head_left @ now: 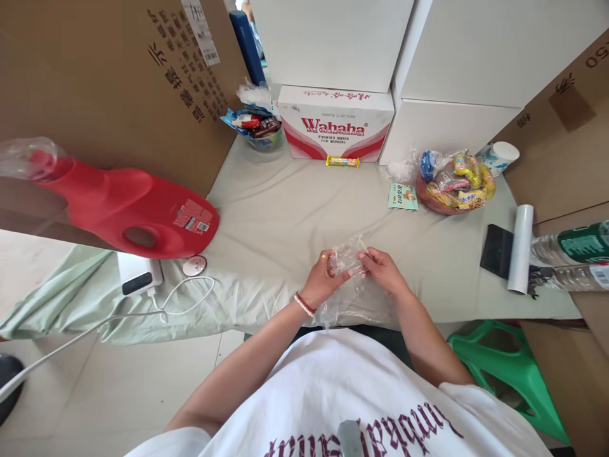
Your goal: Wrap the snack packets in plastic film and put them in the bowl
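A clear plastic bag (354, 295), crumpled and see-through, hangs between my two hands over the front edge of the cloth-covered table (276, 209). My left hand (326, 278), with a ring and a bracelet of red and white, grips the bag's left side, thumb pointing inward. Opposite it, my right hand (382, 270) pinches the bag's upper right part between thumb and fingers. The hands are close together but apart. Whether anything lies inside the bag is hard to make out.
A Wahaha carton (335, 120) stands at the back with a yellow snack stick (342, 161) before it. Right are a snack bowl (428, 197), green packet (403, 197), paper cup (502, 155), white roll (520, 249) and bottles. Left are a red jug (137, 203) and power bank (137, 274).
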Motion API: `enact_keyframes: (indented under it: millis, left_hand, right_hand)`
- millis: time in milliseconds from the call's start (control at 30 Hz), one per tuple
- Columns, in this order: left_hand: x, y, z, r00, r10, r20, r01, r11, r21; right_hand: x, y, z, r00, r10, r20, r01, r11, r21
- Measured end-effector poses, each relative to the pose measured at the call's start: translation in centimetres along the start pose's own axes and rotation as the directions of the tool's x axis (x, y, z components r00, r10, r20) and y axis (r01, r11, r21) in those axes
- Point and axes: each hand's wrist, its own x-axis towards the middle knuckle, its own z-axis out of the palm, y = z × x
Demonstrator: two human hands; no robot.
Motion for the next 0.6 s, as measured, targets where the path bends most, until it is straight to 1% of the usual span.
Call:
enact_keyframes:
  millis: [67, 100, 200, 300, 367, 400, 467, 533, 600]
  left_hand:
    - [0.4, -0.3, -0.9, 0.993, 0.038, -0.110, -0.033, 0.998, 0.045]
    - [0.6, -0.3, -1.4, 0.988, 0.048, -0.148, -0.041, 0.998, 0.050]
    - [1.2, -0.3, -2.6, 0.986, 0.028, -0.163, -0.028, 1.000, 0.001]
    - [1.9, -0.4, -3.2, 0.974, 0.024, -0.225, -0.026, 1.000, -0.004]
    - [2.6, -0.3, -3.2, 0.956, 0.056, -0.287, -0.045, 0.998, 0.044]
    - [2.9, 0.0, -3.2, 0.945, 0.100, -0.310, -0.077, 0.993, 0.088]
    - [3.6, 1.2, -3.1, 0.909, 0.253, -0.331, -0.198, 0.961, 0.191]
    - [4.0, 3.7, -3.2, 0.849, 0.432, -0.304, -0.353, 0.892, 0.283]
    - [3.8, 7.0, -3.6, 0.775, 0.583, -0.244, -0.499, 0.801, 0.329]
  right_hand:
    - [0.0, 0.5, -0.7, 0.997, 0.020, -0.069, -0.021, 1.000, -0.003]
    - [-0.2, 0.6, -1.2, 0.995, 0.025, -0.094, -0.026, 1.000, -0.014]
    - [-0.8, 0.9, -2.8, 0.988, 0.031, -0.150, -0.033, 0.999, -0.009]
    - [-1.5, 0.9, -3.8, 0.987, 0.062, -0.151, -0.056, 0.997, 0.044]
    - [-1.4, 0.5, -4.2, 0.989, 0.078, -0.128, -0.073, 0.996, 0.046]
    - [-1.1, 0.2, -4.3, 0.990, 0.077, -0.120, -0.074, 0.997, 0.030]
    - [0.0, -1.0, -4.6, 0.992, 0.039, -0.116, -0.043, 0.999, -0.029]
    - [1.4, -2.9, -5.0, 0.991, -0.056, -0.123, 0.046, 0.996, -0.082]
    - [2.6, -5.5, -5.4, 0.968, -0.209, -0.138, 0.199, 0.976, -0.083]
